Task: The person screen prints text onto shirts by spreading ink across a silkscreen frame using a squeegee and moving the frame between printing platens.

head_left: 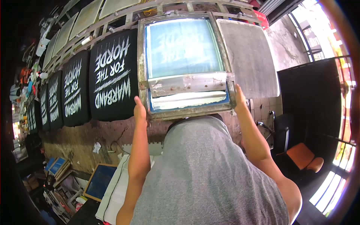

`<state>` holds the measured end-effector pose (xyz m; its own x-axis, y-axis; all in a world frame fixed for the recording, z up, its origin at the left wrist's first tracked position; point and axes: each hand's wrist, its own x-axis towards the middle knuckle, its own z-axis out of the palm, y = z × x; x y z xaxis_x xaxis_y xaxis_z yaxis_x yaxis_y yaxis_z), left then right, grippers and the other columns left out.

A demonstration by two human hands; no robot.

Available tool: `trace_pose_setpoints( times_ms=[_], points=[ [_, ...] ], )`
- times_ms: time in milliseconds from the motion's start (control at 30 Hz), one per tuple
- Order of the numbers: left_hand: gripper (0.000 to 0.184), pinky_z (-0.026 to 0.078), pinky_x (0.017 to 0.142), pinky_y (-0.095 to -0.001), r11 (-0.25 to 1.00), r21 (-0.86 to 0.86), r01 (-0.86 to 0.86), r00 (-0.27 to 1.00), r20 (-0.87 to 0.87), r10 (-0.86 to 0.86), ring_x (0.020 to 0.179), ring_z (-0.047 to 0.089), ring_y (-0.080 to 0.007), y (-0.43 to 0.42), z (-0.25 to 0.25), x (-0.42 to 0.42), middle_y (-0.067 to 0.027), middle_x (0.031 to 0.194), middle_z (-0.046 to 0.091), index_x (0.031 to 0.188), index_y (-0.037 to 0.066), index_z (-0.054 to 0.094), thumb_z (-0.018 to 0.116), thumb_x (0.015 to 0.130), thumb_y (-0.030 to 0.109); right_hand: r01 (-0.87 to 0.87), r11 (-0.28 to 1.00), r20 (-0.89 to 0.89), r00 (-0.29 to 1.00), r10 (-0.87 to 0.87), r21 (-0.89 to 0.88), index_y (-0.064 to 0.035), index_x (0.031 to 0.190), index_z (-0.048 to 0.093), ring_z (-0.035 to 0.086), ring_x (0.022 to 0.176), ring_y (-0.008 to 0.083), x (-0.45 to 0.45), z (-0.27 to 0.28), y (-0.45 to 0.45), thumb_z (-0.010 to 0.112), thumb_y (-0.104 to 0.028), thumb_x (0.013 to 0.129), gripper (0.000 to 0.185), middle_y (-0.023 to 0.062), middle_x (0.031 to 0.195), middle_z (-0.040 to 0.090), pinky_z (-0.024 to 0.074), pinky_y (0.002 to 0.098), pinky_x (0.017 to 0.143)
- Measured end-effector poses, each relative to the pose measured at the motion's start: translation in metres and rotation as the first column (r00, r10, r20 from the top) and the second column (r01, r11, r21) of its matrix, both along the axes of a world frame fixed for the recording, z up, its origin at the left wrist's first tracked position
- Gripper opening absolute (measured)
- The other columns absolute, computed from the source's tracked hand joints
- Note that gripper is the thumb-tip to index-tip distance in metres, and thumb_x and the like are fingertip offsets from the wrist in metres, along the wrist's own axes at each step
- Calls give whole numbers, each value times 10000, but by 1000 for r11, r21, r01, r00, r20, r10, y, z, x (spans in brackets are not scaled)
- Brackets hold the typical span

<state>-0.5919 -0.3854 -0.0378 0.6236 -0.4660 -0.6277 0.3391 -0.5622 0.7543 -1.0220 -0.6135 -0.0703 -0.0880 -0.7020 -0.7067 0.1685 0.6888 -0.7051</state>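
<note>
A framed printing screen (183,47) with a blue mesh lies in front of me, faint reversed lettering showing in it. Across its lower part rests a metal squeegee (187,83), with thick white ink (189,100) just below it. My left hand (140,109) is at the frame's lower left edge and my right hand (239,98) at its lower right edge; both hold the frame from the sides. What lies under the screen is mostly hidden. To the left, a black shirt (112,75) with white print sits on a board.
More printed black shirts (74,88) line up further left. At the right is a bare grey board (249,56). Metal rails run behind the boards. An orange-seated chair (300,155) stands lower right, and a blue framed screen (100,181) leans lower left.
</note>
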Motion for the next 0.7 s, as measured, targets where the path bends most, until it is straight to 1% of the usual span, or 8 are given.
trace_pose_setpoints(
  times_ms=[167,233,267,333,400,467,567,700],
  points=[
    [726,483,611,-323,867,-150,-475,878,-17,478,752,609,-175,67,-49,-5,-47,925,657,1116,63,658,361,996,714,-188,973,-375,899,227,137,-18,1049,722,552,768,201,20,1,26,577,-753,829,781,73,849,632,449,391,686],
    [681,459,561,-294,838,-40,-544,839,6,544,755,595,-164,101,-23,-7,-38,979,642,1160,98,642,354,1008,696,-267,963,-375,891,257,26,-25,1242,664,583,915,209,55,-2,41,570,-734,854,815,119,1035,665,467,378,816],
    [664,445,542,-284,792,-28,-609,789,74,610,760,585,-157,105,8,-14,-33,998,633,1181,114,635,343,1015,687,-297,954,-323,900,291,32,-23,1260,650,597,988,238,80,12,45,560,-700,884,780,126,1114,668,458,378,897],
    [677,441,544,-287,764,-85,-639,761,71,645,760,577,-152,183,-49,34,-22,963,626,1190,123,625,295,1021,690,-421,906,-212,889,406,-30,-23,1226,662,608,1039,244,129,43,53,548,-668,908,728,141,1138,676,454,376,941],
    [731,436,557,-280,709,-54,-703,701,114,704,779,580,-153,201,-6,27,-20,966,623,1234,120,617,242,1018,708,-564,826,-126,818,561,10,-14,1196,678,609,1056,241,171,57,57,530,-679,880,751,171,1125,678,457,369,944],
    [780,482,637,-334,719,-104,-687,708,125,695,800,569,-189,230,13,18,-35,1020,635,1296,104,598,215,1012,721,-671,741,-160,734,660,-18,-3,1226,672,615,1106,278,207,81,65,478,-668,889,771,193,1157,680,441,383,987],
    [812,531,816,-440,574,102,-813,581,74,810,976,609,-254,269,29,4,-82,1226,632,1417,88,528,181,1019,706,-803,596,-150,589,794,-1,-45,1244,691,614,1185,311,239,115,75,466,-645,883,735,187,1203,692,331,487,1081],
    [834,436,1077,-520,416,66,-907,420,50,906,1323,491,-361,238,93,-69,-143,1511,455,1533,79,386,133,1021,687,-881,474,-200,463,863,6,-79,1223,707,621,1190,332,266,123,92,484,-622,856,693,164,1193,705,270,512,1094]
  ],
)
